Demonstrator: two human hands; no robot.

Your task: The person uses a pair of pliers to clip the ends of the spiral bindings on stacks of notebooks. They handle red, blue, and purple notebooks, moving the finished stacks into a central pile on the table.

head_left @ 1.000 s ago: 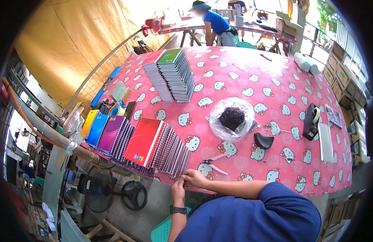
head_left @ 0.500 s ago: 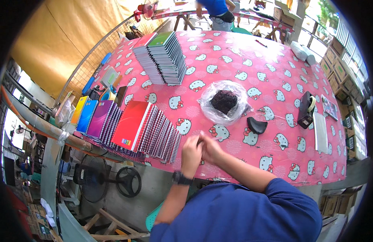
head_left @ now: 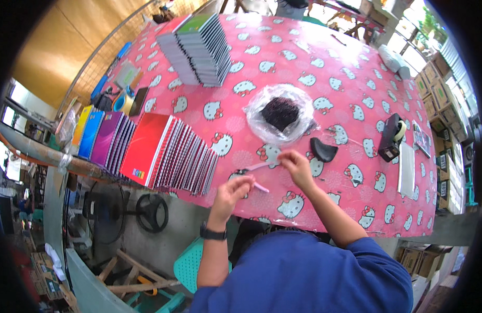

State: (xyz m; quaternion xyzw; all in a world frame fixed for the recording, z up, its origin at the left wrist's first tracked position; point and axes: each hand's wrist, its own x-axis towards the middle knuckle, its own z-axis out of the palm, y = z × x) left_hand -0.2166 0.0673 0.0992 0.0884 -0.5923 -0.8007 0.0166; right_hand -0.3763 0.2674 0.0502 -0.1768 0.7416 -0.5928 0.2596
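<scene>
My left hand (head_left: 233, 191) is in front of the spiral notebooks (head_left: 170, 154), its fingers closed together. A slim pink stick (head_left: 261, 188) juts out past its fingertips. To the right, my right hand (head_left: 295, 165) pinches the end of a narrow pale pink strip (head_left: 262, 166). The strip's other end meets a small dark piece (head_left: 241, 171) just above my left fingers; whether they are joined I cannot tell. Beyond the hands sits an open clear plastic bag (head_left: 256, 125) with a heap of small black pieces (head_left: 280, 113) in it. A curved black object (head_left: 323, 150) lies beside my right hand.
A tall double stack of notebooks (head_left: 202, 60) stands at the back left of the pink patterned table (head_left: 324, 208). On the right are a black tape dispenser (head_left: 391, 138) and a flat white strip (head_left: 406, 169). A fan (head_left: 105, 208) stands below the table's left edge.
My hands were together and have moved apart, the right one up and to the right. The pink strip and stick now show between them. The view has shifted.
</scene>
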